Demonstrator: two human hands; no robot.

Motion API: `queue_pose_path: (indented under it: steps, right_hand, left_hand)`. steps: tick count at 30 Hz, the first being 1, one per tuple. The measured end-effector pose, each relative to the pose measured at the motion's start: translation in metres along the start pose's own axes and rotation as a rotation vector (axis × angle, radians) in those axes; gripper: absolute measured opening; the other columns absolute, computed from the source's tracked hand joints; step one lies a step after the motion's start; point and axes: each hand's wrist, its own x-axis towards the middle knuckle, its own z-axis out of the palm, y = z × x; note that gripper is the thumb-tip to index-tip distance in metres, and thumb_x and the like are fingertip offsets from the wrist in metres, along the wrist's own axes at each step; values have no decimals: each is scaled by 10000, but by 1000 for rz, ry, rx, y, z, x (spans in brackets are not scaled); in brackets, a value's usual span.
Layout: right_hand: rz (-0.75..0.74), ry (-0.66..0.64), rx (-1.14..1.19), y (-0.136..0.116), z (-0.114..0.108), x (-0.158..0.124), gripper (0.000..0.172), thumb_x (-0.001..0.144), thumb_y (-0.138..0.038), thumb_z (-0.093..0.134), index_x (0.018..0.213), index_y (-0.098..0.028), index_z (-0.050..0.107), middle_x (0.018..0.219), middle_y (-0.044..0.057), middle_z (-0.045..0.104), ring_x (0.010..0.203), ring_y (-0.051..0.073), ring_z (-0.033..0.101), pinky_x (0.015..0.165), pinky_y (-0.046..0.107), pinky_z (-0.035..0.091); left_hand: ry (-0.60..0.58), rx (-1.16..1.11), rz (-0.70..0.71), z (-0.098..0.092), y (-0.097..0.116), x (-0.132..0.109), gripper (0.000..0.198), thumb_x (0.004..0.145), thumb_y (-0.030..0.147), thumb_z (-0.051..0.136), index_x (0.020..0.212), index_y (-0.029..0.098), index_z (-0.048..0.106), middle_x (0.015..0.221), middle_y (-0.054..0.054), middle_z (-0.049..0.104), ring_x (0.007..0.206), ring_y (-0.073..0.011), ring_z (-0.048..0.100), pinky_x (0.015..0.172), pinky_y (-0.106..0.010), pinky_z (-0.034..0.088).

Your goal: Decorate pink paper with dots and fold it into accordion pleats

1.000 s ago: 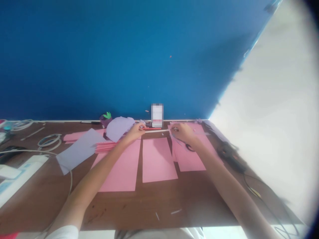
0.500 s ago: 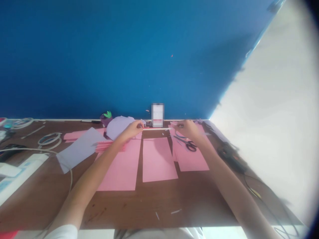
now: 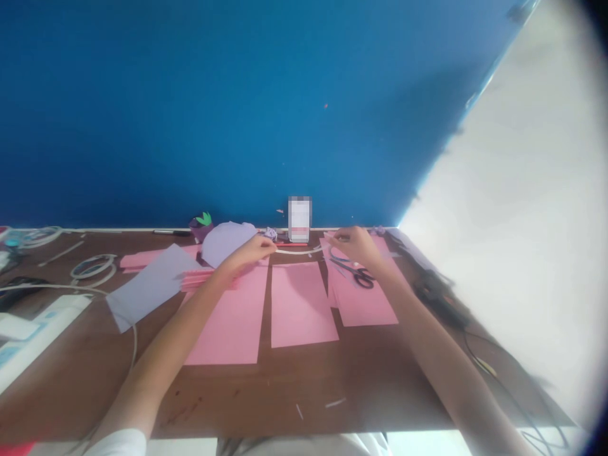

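Observation:
A thin white strip (image 3: pixel 299 252) hangs in a shallow curve between my two hands. My left hand (image 3: pixel 256 249) pinches its left end, beside a round lilac paper (image 3: pixel 228 242). The other end is at the fingertips of my right hand (image 3: pixel 352 243), closed above the pink sheets on the right. Scissors with dark handles (image 3: pixel 363 278) lie on those sheets, just below my right hand. Below the strip a pink sheet (image 3: pixel 304 307) lies flat on the brown table (image 3: pixel 247 399). A larger pink sheet (image 3: pixel 228 329) lies under my left forearm.
An upright device with a blurred screen (image 3: pixel 299 219) stands by the blue wall. At left are a lilac sheet (image 3: pixel 146 285), folded pink paper (image 3: pixel 197 278), a white power strip (image 3: pixel 42 332) and cables. A dark tool (image 3: pixel 439 297) with a cord lies at right.
The white strip was straight and taut; now it sags in a curve. My left hand has shifted slightly right and down, while my right hand has barely moved.

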Motion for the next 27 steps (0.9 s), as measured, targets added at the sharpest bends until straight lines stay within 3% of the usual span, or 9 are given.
queue_pose_path:
  steps: [3, 8, 17, 27]
  right_hand:
    - [3, 9, 2, 0, 1, 1, 413, 813, -519, 508, 647, -166, 644, 588, 18, 590, 526, 115, 435, 500, 238, 270]
    - [99, -14, -113, -1, 6, 0, 365, 793, -462, 519, 587, -175, 611, 575, 32, 591, 527, 125, 467, 498, 238, 276]
    - [245, -105, -431, 6, 48, 3, 239, 808, -386, 536, 788, -194, 676, 781, 88, 652, 743, 226, 593, 666, 312, 379]
    - [108, -148, -536, 6, 57, 1, 245, 887, -288, 474, 1023, -171, 641, 903, 152, 672, 813, 271, 635, 702, 341, 413]
  left_hand:
    - [-58, 40, 64, -1, 0, 0, 191, 730, 316, 553, 747, 149, 645, 666, -27, 558, 548, -118, 472, 484, -228, 319]
    - [-13, 83, 52, -1, -13, 8, 225, 725, 337, 552, 756, 140, 655, 654, -20, 571, 528, -115, 463, 489, -225, 320]
    - [34, 210, -11, 15, -36, 18, 169, 670, 312, 593, 655, 162, 671, 604, -35, 612, 550, -150, 503, 509, -246, 295]
    - [24, 274, -19, 27, -39, 17, 158, 661, 293, 584, 607, 154, 637, 601, -45, 627, 547, -158, 527, 512, -245, 287]
